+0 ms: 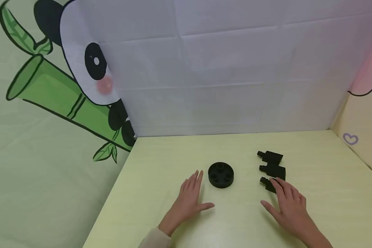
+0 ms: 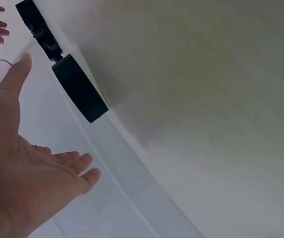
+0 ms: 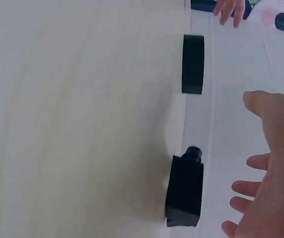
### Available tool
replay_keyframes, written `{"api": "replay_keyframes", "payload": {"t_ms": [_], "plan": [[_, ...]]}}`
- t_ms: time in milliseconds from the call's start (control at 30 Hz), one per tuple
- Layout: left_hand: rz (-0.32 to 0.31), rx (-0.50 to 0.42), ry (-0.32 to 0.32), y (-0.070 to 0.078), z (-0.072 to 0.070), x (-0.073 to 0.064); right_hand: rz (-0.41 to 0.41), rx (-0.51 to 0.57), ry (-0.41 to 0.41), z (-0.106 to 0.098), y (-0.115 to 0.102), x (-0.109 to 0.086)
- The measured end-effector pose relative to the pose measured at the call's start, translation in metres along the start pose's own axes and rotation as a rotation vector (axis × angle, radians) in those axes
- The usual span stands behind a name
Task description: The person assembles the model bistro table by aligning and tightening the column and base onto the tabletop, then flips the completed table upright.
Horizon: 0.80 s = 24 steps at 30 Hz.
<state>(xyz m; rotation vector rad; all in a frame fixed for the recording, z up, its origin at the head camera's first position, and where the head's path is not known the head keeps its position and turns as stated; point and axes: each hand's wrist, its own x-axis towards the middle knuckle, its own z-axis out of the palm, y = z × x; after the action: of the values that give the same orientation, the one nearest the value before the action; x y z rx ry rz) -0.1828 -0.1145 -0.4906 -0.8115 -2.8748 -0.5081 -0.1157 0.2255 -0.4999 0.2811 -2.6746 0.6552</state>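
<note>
A round black disc [image 1: 221,175] with several round recesses in its top lies on the table. To its left, my left hand [image 1: 187,202] is spread with thumb out and holds nothing. Three black blocks with narrow necks lie in a column to the right: a far one [image 1: 272,157], a middle one [image 1: 274,170] and a near one [image 1: 268,185]. My right hand [image 1: 290,210] is beside them, thumb apart, its index fingertip overlapping the near block in the head view. In the right wrist view, a gap shows between the right hand [image 3: 276,168] and the block [image 3: 184,191].
The pale yellow table [image 1: 148,179] ends at a white cloth backdrop [image 1: 223,86]. A green cloth [image 1: 34,172] with a panda and bamboo picture hangs at left. On the right stands a cream and pink panel [image 1: 367,127] with a small heart.
</note>
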Motion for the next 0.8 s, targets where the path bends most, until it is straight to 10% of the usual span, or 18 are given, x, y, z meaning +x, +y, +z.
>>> {"api": "replay_keyframes", "payload": {"t_ms": [133, 333, 800], "plan": [[-0.017, -0.231, -0.099, -0.011, 0.004, 0.026, 0.082, 0.013, -0.022, -0.004, 0.017, 0.000], [-0.095, -0.332, -0.162, -0.024, 0.016, 0.063, 0.170, 0.006, -0.046, -0.006, 0.037, 0.004], [-0.071, -0.312, -0.210, -0.036, 0.024, 0.070, 0.286, -0.003, -0.151, 0.001, 0.037, -0.005]]}}
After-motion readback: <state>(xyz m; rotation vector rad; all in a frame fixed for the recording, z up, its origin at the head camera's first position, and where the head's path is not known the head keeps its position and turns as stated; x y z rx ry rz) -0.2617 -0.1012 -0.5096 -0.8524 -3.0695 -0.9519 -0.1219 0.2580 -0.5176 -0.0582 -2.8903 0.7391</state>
